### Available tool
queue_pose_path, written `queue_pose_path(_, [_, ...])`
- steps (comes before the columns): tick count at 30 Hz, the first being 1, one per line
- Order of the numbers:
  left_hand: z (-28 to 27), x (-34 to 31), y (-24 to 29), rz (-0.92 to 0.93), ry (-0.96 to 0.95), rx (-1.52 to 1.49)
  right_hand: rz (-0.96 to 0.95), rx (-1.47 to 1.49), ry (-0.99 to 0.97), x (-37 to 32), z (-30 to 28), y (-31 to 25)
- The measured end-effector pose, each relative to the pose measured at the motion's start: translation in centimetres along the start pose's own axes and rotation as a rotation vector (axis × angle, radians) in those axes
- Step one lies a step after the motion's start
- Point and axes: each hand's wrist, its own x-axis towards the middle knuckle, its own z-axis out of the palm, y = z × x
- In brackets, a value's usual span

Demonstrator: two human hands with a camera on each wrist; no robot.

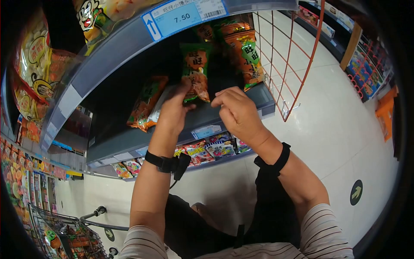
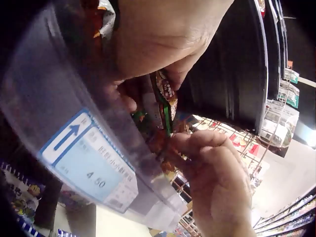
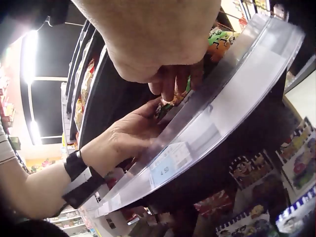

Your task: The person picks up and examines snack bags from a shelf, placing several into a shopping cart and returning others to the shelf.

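Note:
An orange-and-green snack bag stands tilted on the dark shelf in the head view. My left hand grips its lower left side, thumb along the front. From the right, my right hand reaches in with bent fingers, fingertips right at the bag's lower right corner. In the left wrist view the bag's green edge runs down to the right hand; I cannot tell whether those fingers pinch it. The right wrist view has the bag mostly hidden between both hands. Another orange bag leans left of my left hand.
More orange snack bags stand at the shelf's right end, beside a red wire divider. A clear price rail edges the shelf front. Colourful packets fill the shelf below. A wire cart stands at lower left.

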Motion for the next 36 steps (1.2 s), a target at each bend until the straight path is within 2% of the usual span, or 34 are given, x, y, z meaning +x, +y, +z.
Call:
queue_pose_path(4, [1.8,2.3,2.2,0.109,-0.003,0.066,0.079,-0.093,0.017,0.6,-1.1,1.4])
queue_pose_path(16, [3.9,13.0,0.8,0.144,-0.332,0.15,0.169,-0.211,-0.046,0.0,-0.9,3.2])
queue_pose_path(19, [4.0,14.6,0.5,0.174,-0.312,0.235,0.163,-0.239,-0.055,0.0,-0.8,3.4])
queue_pose_path(25, [4.9,17.1,0.8,0.163,-0.124,0.909,0.161,-0.252,-0.055,0.0,-0.6,3.5])
queue_pose_path(28, [4.8,18.2,0.1,0.242,-0.073,0.96,0.163,-0.267,-0.069,0.1,-0.7,3.5])
queue_pose_path(31, [4.9,18.8,-0.6,0.548,-0.048,0.973,0.166,-0.273,-0.079,0.1,-0.7,3.4])
queue_pose_path(34, [6.0,17.4,0.6,0.486,0.015,1.039,0.159,-0.296,-0.085,0.1,-0.7,3.3])
queue_pose_path(36, [6.3,17.5,0.9,0.509,0.008,1.172,0.171,-0.311,-0.104,0.2,-0.8,3.2])
